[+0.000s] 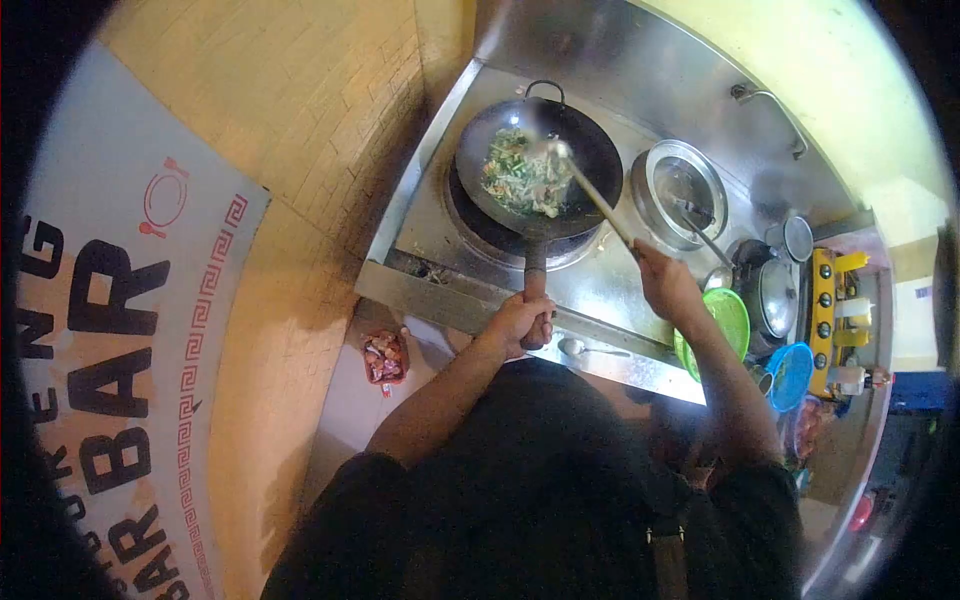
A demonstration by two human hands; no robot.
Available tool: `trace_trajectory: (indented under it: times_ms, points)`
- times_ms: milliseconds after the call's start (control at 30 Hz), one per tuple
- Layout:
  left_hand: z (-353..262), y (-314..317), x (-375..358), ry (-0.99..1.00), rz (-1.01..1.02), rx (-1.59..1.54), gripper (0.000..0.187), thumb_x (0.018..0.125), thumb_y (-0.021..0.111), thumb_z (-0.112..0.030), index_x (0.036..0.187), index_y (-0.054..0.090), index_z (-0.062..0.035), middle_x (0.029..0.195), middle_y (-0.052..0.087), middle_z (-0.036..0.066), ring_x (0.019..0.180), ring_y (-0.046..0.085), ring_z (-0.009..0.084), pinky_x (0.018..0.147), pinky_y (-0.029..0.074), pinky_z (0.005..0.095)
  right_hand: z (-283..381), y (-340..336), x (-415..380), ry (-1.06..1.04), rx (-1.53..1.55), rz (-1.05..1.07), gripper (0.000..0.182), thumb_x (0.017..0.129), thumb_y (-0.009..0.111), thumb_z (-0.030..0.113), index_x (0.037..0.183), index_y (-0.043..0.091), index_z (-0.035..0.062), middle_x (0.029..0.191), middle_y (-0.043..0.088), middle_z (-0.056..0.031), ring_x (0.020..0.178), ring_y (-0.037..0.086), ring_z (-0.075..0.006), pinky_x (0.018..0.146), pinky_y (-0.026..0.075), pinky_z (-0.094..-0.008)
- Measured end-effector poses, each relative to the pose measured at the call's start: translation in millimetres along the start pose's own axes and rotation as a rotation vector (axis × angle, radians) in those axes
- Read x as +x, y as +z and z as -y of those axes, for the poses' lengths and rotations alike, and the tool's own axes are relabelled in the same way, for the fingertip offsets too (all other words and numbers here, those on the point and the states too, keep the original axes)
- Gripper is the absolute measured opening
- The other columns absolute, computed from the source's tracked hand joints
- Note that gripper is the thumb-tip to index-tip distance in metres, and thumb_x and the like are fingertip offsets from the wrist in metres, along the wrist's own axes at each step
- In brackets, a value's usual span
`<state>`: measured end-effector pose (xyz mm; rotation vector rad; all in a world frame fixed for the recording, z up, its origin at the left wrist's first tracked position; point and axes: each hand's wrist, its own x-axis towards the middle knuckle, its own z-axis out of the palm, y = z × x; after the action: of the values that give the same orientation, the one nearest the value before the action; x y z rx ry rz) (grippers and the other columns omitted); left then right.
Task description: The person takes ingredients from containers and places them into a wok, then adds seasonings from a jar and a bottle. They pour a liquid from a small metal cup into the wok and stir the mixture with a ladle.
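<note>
A dark wok [590, 125] sits on the stove, tilted slightly. Inside it lies a mix of pale strands and green leaves [520, 175]. My left hand [522, 322] is closed around the wok's handle [535, 262], near its end. In my right hand [668, 285], to the right of the wok, is the long shaft of a ladle [598, 198]. The ladle's head is over the food, and motion blur hides its exact shape.
Right of the wok stands a metal pot [655, 222]. Beyond are a green basket [728, 325], a lidded pot [775, 300] and a blue basket [792, 375]. A spoon [590, 348] lies on the front ledge. A red container [385, 360] stands lower left.
</note>
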<state>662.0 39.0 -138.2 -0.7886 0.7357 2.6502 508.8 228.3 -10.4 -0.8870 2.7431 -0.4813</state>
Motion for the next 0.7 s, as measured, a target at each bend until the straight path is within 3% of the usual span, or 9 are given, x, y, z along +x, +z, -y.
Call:
trace_trajectory:
  times_ms: [133,200,267,333,433,533,600,700]
  points:
    - [1.1,-2.3,5.6,-0.047,0.013,-0.041,0.011,0.083,0.061,-0.007,0.083,0.05,-0.0059,0.063,0.05,0.004,0.049,0.052,0.0164,0.043,0.045,0.0332,8.5,29.5,64.4,-0.028,0.112,-0.163,0.031,0.093,0.047,0.02,0.12,0.057,0.0085,0.093,0.062,-0.0279,0.085,0.062,-0.0445,0.075,0.049,-0.0497]
    - [-1.4,2.2,3.6,-0.042,-0.013,-0.01,0.011,0.083,0.062,-0.007,0.081,0.051,-0.0057,0.062,0.051,0.004,0.048,0.052,0.0168,0.042,0.045,0.0333,27.7,34.2,63.8,0.068,0.244,0.004,0.031,0.094,0.046,0.021,0.12,0.057,0.0087,0.093,0.063,-0.0274,0.085,0.062,-0.0445,0.075,0.049,-0.0493]
    - [-5.9,7.4,-1.0,-0.024,-0.047,0.05,0.012,0.083,0.062,-0.008,0.079,0.051,-0.0053,0.062,0.051,0.004,0.048,0.052,0.017,0.042,0.045,0.0335,26.6,36.9,56.4,-0.016,0.264,0.04,0.032,0.094,0.047,0.022,0.121,0.057,0.0091,0.088,0.063,-0.0271,0.08,0.063,-0.0437,0.07,0.05,-0.0487]
    - [-9.1,-10.6,14.3,-0.095,-0.006,0.111,0.01,0.085,0.061,-0.009,0.083,0.051,-0.0066,0.063,0.052,0.004,0.049,0.053,0.0172,0.043,0.047,0.035,10.8,38.4,20.5,-0.267,0.154,-0.033,0.033,0.094,0.049,0.022,0.124,0.056,0.0096,0.078,0.064,-0.0269,0.069,0.065,-0.042,0.06,0.051,-0.0479]
    - [-7.3,16.1,-16.5,-0.072,-0.044,0.103,0.009,0.085,0.06,-0.01,0.082,0.052,-0.0066,0.062,0.053,0.004,0.049,0.054,0.0175,0.044,0.048,0.0351,28.8,-7.0,-25.5,-0.018,-0.201,0.211,0.034,0.094,0.048,0.021,0.126,0.055,0.0123,0.072,0.063,-0.0259,0.063,0.064,-0.0401,0.056,0.05,-0.0488]
    - [5.8,38.0,-28.2,-0.004,-0.021,0.18,0.013,0.085,0.06,-0.01,0.076,0.052,-0.0047,0.06,0.052,0.005,0.049,0.054,0.0175,0.045,0.048,0.034,17.6,-21.9,-21.0,-0.003,-0.29,0.171,0.034,0.094,0.047,0.02,0.126,0.053,0.0123,0.073,0.063,-0.0251,0.065,0.064,-0.0403,0.059,0.051,-0.0493]
    - [2.1,40.8,-26.6,0.015,-0.029,0.18,0.014,0.084,0.06,-0.01,0.076,0.052,-0.0039,0.059,0.052,0.006,0.049,0.054,0.0175,0.045,0.048,0.0339,7.9,-43.6,-20.3,-0.081,-0.195,0.09,0.032,0.092,0.049,0.018,0.122,0.057,0.0125,0.073,0.063,-0.0251,0.067,0.064,-0.0398,0.061,0.051,-0.0487]
    - [-6.2,19.8,-11.3,-0.077,0.052,0.105,0.015,0.084,0.062,-0.011,0.075,0.053,-0.0031,0.062,0.053,0.006,0.05,0.055,0.0177,0.046,0.048,0.0347,14.6,-89.6,-36.8,-0.114,-0.295,0.108,0.031,0.093,0.046,0.016,0.12,0.058,0.0128,0.072,0.063,-0.0229,0.065,0.064,-0.0385,0.06,0.051,-0.0485]
